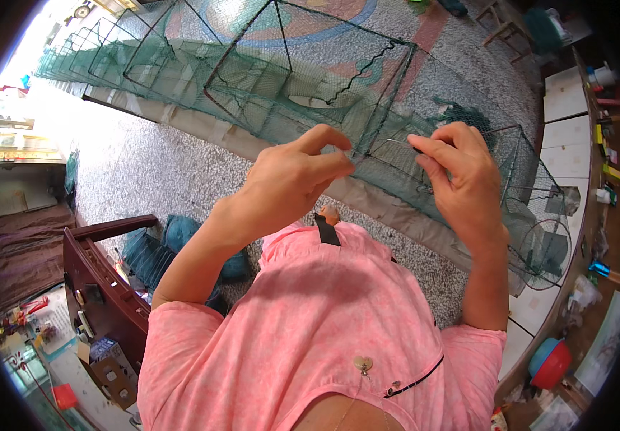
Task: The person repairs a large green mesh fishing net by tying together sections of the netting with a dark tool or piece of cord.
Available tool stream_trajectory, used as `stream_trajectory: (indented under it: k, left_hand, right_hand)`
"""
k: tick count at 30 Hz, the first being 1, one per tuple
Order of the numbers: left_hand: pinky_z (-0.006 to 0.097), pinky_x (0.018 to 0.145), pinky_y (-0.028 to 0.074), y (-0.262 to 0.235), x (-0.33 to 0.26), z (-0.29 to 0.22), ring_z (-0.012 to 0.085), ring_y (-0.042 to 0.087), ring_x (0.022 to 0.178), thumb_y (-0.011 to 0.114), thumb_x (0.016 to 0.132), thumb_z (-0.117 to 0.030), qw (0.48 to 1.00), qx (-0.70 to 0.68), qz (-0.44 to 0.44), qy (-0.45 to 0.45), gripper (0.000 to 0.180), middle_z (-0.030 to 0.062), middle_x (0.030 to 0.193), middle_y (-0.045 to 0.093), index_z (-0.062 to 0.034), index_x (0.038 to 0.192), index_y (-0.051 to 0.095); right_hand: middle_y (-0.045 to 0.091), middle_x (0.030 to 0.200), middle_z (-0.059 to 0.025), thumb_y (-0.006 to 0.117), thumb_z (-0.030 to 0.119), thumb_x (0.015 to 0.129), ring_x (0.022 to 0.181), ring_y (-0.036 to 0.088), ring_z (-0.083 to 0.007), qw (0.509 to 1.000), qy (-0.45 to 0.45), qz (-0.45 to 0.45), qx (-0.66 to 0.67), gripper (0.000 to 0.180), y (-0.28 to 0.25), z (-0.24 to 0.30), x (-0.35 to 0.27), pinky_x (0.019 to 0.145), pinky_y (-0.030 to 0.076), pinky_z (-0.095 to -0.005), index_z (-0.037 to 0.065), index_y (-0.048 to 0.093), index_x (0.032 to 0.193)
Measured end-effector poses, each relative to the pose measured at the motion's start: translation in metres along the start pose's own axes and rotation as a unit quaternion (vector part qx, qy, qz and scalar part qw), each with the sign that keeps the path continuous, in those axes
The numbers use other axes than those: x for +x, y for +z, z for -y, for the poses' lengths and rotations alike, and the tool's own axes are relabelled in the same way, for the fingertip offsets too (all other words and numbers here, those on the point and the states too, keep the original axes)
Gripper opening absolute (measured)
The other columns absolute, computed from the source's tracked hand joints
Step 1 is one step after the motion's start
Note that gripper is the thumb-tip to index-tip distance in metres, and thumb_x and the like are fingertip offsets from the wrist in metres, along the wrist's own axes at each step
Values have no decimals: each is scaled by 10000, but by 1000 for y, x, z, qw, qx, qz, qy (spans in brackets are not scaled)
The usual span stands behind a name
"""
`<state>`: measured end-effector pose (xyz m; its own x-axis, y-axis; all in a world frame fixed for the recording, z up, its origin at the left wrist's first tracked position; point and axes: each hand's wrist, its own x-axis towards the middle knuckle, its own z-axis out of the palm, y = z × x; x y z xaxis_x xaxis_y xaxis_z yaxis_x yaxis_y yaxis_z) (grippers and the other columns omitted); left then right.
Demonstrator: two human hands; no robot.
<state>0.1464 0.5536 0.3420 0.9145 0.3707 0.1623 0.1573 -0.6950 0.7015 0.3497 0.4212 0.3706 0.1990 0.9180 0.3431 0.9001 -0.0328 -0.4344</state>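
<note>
In front of me stretches a long trap of green netting point(274, 118) over square dark frames. My left hand point(292, 172) is closed, its bent index finger and thumb at the mesh by a frame rod, seemingly pinching it; the exact grip is hard to see. My right hand point(464, 169) pinches a thin, shiny needle-like metal rod point(394, 141) between thumb and index finger. The rod points left toward my left fingertips, against the netting.
Beneath the trap runs a long grey board point(202, 126) above the speckled floor point(159, 165). A dark red wooden chair point(101, 287) and blue bundled netting point(155, 255) lie at left. A cluttered shelf with a red and blue bowl point(550, 363) lines the right, and a wooden stool point(504, 32) stands far right.
</note>
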Motion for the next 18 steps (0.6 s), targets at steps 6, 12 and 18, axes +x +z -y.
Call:
stream_trajectory:
  k: [6, 12, 18]
  left_hand:
    - [322, 685, 515, 12, 4, 13, 248, 641, 841, 597, 820, 34, 996, -76, -40, 6, 161, 100, 1175, 568, -50, 953, 630]
    - [297, 694, 525, 35, 8, 32, 209, 656, 843, 579, 848, 33, 978, -191, -80, -7, 112, 120, 1202, 558, 0, 943, 626]
    - [260, 728, 540, 54, 9, 37, 161, 641, 854, 555, 866, 52, 924, -361, -107, -71, 99, 95, 1183, 565, 31, 941, 616]
  right_hand:
    - [573, 825, -29, 682, 22, 726, 816, 549, -228, 998, -16, 21, -57, 216, 19, -5, 3, 674, 468, -342, 85, 704, 931]
    - [569, 845, -54, 679, 22, 732, 827, 549, -256, 998, 26, 5, 49, 205, 36, -8, 4, 708, 462, -353, 68, 652, 930]
    - [540, 913, -94, 671, 50, 758, 858, 550, -282, 987, 78, -53, 129, 152, 60, 3, 8, 723, 464, -360, 64, 619, 900]
